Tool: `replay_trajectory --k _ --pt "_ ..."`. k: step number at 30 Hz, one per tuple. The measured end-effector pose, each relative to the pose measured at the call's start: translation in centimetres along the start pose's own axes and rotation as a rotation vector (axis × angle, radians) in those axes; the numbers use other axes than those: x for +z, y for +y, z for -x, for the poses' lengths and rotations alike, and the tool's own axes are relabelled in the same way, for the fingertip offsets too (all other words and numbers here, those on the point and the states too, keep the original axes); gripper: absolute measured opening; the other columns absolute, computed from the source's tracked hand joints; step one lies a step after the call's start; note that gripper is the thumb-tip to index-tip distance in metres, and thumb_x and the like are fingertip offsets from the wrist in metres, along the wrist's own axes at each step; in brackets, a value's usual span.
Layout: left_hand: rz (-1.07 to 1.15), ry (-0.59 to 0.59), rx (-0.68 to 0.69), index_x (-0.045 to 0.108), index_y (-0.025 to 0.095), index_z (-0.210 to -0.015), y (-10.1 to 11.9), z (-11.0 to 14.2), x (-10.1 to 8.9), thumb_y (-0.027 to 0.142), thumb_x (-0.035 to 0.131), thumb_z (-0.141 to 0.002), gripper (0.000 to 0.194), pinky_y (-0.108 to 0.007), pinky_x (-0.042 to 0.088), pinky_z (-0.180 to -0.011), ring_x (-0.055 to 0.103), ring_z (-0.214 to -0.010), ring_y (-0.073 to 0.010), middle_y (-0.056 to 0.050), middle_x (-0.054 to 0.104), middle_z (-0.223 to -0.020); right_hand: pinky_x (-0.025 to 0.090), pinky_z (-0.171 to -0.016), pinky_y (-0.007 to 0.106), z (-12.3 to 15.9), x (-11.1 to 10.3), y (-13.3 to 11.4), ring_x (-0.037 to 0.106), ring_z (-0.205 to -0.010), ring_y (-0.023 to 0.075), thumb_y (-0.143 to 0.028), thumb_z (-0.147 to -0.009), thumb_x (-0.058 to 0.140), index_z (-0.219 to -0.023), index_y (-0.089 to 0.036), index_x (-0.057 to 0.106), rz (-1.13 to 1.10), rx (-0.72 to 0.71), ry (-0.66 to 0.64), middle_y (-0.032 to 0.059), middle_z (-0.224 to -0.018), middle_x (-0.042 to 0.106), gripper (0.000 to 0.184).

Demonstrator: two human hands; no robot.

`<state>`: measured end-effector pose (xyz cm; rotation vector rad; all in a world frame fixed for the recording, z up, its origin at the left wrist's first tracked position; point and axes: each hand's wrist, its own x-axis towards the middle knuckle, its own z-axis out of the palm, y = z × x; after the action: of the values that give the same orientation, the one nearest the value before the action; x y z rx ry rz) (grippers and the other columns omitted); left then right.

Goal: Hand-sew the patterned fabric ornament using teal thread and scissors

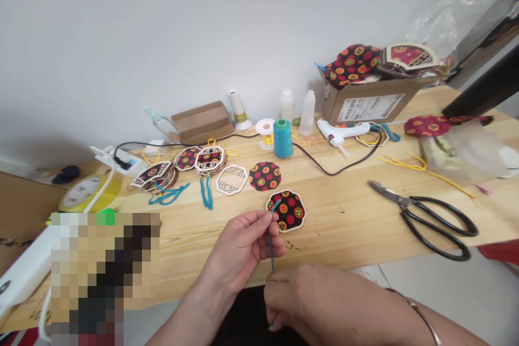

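Note:
My left hand (243, 251) pinches the upper end of a teal cord (271, 240) just in front of a dark fabric-covered piece with red and yellow dots (286, 210). The cord's top loop lies over that piece's left edge. My right hand (312, 300), closed with a bangle on its wrist, grips the cord's lower end near the table's front edge. A round dotted fabric patch (265, 175) and a bare cut-out wooden frame (231, 179) lie just behind.
Black scissors (430, 216) lie at the right, a white glue gun (343, 132) and teal thread spool (283, 138) further back. Finished ornaments (178, 167) sit at the left, a cardboard box (368, 100) of fabric pieces at the back right. A blurred patch covers the lower left.

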<state>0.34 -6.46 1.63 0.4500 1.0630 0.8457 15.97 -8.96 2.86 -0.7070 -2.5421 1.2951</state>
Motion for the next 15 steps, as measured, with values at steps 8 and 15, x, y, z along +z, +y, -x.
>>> replay_trajectory --k 8,15 --pt "0.035 -0.013 0.008 0.066 0.01 -0.074 -0.03 -0.38 0.2 0.016 0.068 -0.074 0.007 -0.021 0.05 -0.046 0.05 -0.047 -0.0065 0.001 0.056 -0.059 0.038 -0.055 0.017 0.09 0.03 0.33 0.059 -0.065 0.0096 -0.006 -0.077 0.057 -0.078 -0.015 0.064 0.032 0.016 -0.05 0.0009 -0.079 0.069 0.011" --pt "0.036 -0.02 0.012 0.066 0.01 -0.072 0.01 -0.43 0.43 0.016 0.069 -0.074 0.007 -0.02 0.047 -0.046 0.049 -0.047 -0.0062 0.001 0.056 -0.059 0.038 -0.055 0.018 0.23 -0.07 0.61 0.059 -0.065 0.0096 -0.006 -0.078 0.055 -0.079 -0.015 0.064 0.027 -0.007 -0.078 0.0009 -0.078 0.069 0.013"
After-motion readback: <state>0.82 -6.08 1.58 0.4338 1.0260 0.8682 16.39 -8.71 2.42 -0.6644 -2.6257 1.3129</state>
